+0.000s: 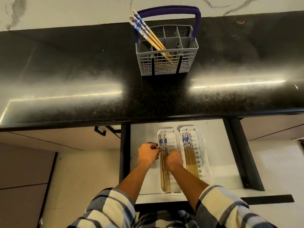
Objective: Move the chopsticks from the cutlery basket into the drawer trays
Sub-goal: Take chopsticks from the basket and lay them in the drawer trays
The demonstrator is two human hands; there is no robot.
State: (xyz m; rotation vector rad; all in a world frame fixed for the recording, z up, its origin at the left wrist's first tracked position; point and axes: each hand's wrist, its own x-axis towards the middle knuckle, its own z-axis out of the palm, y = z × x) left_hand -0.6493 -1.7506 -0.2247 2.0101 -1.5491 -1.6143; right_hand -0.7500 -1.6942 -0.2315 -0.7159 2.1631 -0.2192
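Chopsticks, wooden shafts with blue-and-white patterned tops; three lots are recorded in the head view.

Lot one: chopsticks in the basket [148, 35], a small bundle leaned to the left in a front compartment of the grey cutlery basket [167, 61], patterned ends uppermost and projecting well above the rim, beside the purple handle [169, 10]. The basket is stood on the dark speckled counter [82, 79].

Lot two: chopsticks in the left tray [163, 162], laid lengthwise in the left white tray [171, 135] of the open drawer [217, 162], patterned ends toward the counter.

Lot three: chopsticks in the right tray [189, 152], a fuller row laid flat in the right white tray [199, 155], set just beside the left one.

Hands: the left hand [148, 153] is curled at the left edge of the left tray, its fingers bent inward toward the patterned ends; whether anything is pinched cannot be told. The right hand [174, 159] is closed over the shafts in the left tray, fingers hidden beneath it, so their state cannot be told.

Handling, as judged: the sticks are likely light, stiff and smooth, apt to roll or fan apart. The remaining bundle is best gathered at the patterned upper ends and lifted straight out, then laid parallel.
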